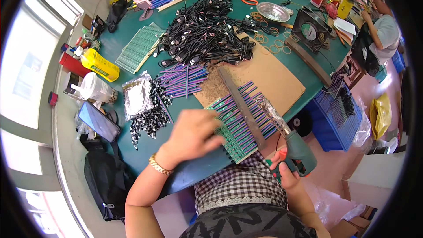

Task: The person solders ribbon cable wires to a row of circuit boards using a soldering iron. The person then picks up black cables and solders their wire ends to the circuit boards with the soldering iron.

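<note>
My right hand (288, 174) is wrapped round the handle of a green heat gun (302, 150). Its long metal nozzle (275, 117) points up and left over a row of purple and blue strips. These strips (231, 114) lie side by side across a green circuit board panel (235, 145) at the table's front edge. A dark flat bar (242, 108) rests across them. Hovering by the panel's left side, my left hand (191, 132) has its fingers apart, slightly blurred, with nothing visible in them. A gold chain bracelet (159, 165) circles that wrist.
Left of the panel are small black-and-white parts (152, 121), a foil packet (137, 97) and a phone (99, 121). A black cable heap (202, 35) lies beyond, on cardboard (273, 83). A fan (310, 28) stands right, near another person (385, 33). A blue crate (332, 119) sits below.
</note>
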Motion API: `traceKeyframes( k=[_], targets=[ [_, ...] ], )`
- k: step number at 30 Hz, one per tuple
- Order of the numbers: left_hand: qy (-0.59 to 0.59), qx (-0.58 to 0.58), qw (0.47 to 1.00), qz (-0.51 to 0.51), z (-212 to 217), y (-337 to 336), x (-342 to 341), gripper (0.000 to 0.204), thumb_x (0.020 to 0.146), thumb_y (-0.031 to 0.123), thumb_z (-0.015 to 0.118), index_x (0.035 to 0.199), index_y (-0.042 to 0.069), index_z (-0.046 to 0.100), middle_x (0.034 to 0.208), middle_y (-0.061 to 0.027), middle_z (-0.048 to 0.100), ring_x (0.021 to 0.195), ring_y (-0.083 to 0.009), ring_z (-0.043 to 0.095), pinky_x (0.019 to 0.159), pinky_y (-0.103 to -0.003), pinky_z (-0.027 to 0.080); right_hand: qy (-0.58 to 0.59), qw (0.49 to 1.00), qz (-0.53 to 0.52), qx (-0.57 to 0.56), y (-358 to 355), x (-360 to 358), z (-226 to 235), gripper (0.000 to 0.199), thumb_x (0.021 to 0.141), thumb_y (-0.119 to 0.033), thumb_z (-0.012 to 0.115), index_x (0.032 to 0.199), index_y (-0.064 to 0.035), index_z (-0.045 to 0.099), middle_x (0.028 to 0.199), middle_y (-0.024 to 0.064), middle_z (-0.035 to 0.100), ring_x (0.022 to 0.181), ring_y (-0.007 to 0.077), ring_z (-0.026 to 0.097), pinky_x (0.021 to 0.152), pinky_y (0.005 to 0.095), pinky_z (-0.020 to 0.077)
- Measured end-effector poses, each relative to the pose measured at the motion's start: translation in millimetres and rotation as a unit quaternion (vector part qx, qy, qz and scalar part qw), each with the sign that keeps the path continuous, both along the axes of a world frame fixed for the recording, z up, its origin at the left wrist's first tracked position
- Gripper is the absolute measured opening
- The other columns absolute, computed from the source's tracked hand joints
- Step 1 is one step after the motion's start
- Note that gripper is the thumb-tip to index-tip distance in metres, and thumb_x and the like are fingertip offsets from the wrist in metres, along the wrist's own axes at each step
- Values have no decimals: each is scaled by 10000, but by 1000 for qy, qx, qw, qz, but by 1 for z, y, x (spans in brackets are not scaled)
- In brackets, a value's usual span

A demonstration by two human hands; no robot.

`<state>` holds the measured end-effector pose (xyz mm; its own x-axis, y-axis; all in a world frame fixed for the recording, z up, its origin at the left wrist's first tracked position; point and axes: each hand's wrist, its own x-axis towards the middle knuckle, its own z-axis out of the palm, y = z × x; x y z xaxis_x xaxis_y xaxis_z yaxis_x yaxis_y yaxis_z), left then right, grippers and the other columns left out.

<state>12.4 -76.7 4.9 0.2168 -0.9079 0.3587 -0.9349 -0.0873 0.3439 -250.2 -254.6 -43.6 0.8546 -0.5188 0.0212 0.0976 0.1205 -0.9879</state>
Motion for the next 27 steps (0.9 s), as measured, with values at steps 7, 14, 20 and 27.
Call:
traceKeyframes(
  k=[7, 14, 20, 27],
  targets=[
    [-51, -81, 961, 259, -19, 36, 73, 113, 809, 10, 672, 919, 27, 655, 844, -108, 611, 688, -277, 613, 622, -368, 508, -28, 998, 32, 36, 1, 5, -15, 368, 894, -158, 622, 1209, -38, 474, 964, 130, 601, 738, 146, 616, 619, 280, 511],
    [-97, 49, 966, 234, -16, 33, 80, 145, 774, 47, 673, 919, 49, 668, 823, -102, 599, 703, -307, 624, 627, -404, 516, -24, 999, 35, 35, -4, 10, -11, 380, 885, -150, 639, 1209, -35, 478, 964, 131, 604, 740, 150, 617, 598, 259, 507],
    [-163, 100, 955, 225, -21, 33, 76, 42, 798, 54, 635, 839, 44, 635, 790, -103, 590, 644, -296, 616, 574, -388, 514, -15, 999, 26, 45, -4, 7, -13, 397, 887, -148, 637, 1231, -34, 474, 961, 133, 611, 731, 150, 621, 601, 257, 512],
    [-177, -31, 951, 250, -25, 33, 71, 91, 752, -15, 648, 813, 38, 608, 746, -90, 595, 602, -251, 614, 537, -339, 499, -1, 998, 53, 17, -4, 9, -6, 365, 891, -164, 598, 1214, -21, 506, 943, 151, 610, 727, 176, 621, 692, 320, 506]
  ],
)
